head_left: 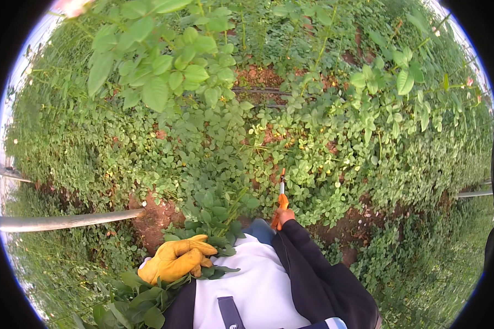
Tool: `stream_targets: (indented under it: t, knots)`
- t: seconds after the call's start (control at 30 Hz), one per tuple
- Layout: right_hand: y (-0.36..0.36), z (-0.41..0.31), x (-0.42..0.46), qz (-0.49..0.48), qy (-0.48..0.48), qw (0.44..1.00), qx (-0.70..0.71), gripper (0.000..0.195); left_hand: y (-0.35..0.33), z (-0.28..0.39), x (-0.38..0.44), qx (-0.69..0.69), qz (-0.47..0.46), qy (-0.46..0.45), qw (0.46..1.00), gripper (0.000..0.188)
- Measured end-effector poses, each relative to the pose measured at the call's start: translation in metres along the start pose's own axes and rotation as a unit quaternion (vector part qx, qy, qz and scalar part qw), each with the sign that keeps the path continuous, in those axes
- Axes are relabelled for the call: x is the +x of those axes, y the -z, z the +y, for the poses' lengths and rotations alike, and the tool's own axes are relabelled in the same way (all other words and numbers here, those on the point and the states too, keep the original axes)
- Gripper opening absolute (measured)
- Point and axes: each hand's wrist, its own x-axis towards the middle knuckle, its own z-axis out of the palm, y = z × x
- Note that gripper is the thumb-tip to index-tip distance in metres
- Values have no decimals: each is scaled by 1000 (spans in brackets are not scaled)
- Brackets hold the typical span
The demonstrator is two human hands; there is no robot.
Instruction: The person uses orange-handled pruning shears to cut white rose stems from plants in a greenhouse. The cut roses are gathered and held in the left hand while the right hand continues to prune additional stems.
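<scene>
My left hand (pixel 176 259), in a yellow leather work glove, is curled around a bundle of leafy rose stems (pixel 218 216) against my left side. Leaves poke out past the fingers and lie along my left arm; the glove hides the gripped part. My bare right hand (pixel 287 215) grips the orange handle of long-nosed pruning shears (pixel 283 200). Their metal shaft points away from me, and the small orange-tipped head is among low rose leaves (pixel 304 177). Whether the blades touch a stem cannot be made out.
Dense rose bushes (pixel 214 135) spread ahead and to both sides. Tall leafy shoots (pixel 160 61) rise close to the camera. Dark irrigation lines (pixel 259 89) cross the soil ahead. A pale pole (pixel 70 222) juts in from the left, ending above bare soil (pixel 158 220).
</scene>
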Motion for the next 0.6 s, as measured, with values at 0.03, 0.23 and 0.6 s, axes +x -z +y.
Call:
stream_targets:
  t: [0.03,0.23,0.6]
  knots:
    - [-2,-8,-5,-1,-3,1000,12,19,1,-4,-1,-5,-1,-3,1000,32]
    - [-13,6,-9,44,7,999,13,16,12,-16,-13,-93,-27,92,991,34]
    - [97,130,122,56,-33,979,194,21,36,-36,4,-147,-133,-64,978,33]
